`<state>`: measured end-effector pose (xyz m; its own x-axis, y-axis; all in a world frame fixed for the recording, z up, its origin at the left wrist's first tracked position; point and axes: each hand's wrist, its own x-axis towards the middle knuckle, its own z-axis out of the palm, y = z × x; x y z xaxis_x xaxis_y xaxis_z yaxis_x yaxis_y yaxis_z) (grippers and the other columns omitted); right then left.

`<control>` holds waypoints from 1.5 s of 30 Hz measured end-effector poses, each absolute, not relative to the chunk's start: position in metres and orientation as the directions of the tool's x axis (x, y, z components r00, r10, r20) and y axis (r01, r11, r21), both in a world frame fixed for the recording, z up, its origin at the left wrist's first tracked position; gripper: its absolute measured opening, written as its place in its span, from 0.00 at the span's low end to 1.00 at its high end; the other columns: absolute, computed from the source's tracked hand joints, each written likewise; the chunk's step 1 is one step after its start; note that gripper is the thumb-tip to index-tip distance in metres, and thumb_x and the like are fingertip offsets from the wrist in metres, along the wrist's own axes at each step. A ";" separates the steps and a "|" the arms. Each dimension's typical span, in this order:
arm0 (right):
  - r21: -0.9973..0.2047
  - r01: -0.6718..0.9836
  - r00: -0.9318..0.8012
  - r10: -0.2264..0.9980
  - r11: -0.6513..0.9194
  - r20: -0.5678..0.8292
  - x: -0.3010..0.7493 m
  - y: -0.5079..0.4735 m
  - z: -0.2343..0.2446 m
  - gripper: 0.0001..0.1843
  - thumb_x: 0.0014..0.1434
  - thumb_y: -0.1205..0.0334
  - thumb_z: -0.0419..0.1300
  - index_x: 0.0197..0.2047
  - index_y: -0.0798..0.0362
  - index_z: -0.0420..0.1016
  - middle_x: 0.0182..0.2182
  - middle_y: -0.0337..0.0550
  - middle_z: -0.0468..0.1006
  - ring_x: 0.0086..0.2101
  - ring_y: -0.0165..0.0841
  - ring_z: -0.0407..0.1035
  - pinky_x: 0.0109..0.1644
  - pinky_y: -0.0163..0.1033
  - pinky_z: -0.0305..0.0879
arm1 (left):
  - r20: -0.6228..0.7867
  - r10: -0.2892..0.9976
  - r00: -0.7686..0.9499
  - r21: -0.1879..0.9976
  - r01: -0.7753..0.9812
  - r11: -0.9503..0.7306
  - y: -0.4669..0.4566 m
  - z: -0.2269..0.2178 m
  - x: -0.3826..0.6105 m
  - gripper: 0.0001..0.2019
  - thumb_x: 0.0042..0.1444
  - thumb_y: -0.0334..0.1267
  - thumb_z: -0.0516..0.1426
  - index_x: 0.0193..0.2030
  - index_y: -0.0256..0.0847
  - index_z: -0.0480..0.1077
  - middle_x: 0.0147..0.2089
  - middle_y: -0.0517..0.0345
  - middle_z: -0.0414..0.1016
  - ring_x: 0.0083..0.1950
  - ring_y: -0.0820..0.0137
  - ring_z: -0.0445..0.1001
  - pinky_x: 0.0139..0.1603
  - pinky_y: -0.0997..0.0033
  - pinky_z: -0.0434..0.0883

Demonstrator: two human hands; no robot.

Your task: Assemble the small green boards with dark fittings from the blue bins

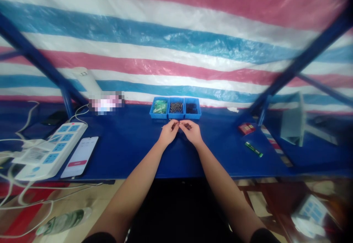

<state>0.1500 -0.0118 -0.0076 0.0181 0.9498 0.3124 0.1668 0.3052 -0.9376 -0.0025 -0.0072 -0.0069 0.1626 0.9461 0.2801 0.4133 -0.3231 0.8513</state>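
My left hand [168,132] and my right hand [192,132] meet fingertip to fingertip just above the blue table. The fingers of both are curled and pinched together on something too small to make out. Dark small pieces seem to show under the curled fingers, but they are blurred. Right in front of the hands stand three joined blue bins. Green and white packets fill the left bin [150,113], small brass-coloured parts the middle bin [176,116], and black parts the right bin [198,116].
On the left lie a white power strip [66,145] with cables and a phone [80,157]. To the right are a red box [246,128] and a green packet [253,149]. Blue frame bars [306,52] slant up at both sides. A bottle [64,221] lies below the table.
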 end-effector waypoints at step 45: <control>-0.536 0.807 -0.030 0.923 0.249 0.385 0.169 0.000 -0.026 0.10 0.57 0.66 0.57 0.35 0.51 0.81 0.37 0.50 0.78 0.39 0.42 0.68 0.49 0.47 0.63 | 0.260 0.955 0.146 0.816 0.496 -0.298 -0.007 -0.009 -0.002 0.10 0.61 0.43 0.51 0.40 0.43 0.71 0.30 0.62 0.74 0.30 0.72 0.72 0.35 0.74 0.68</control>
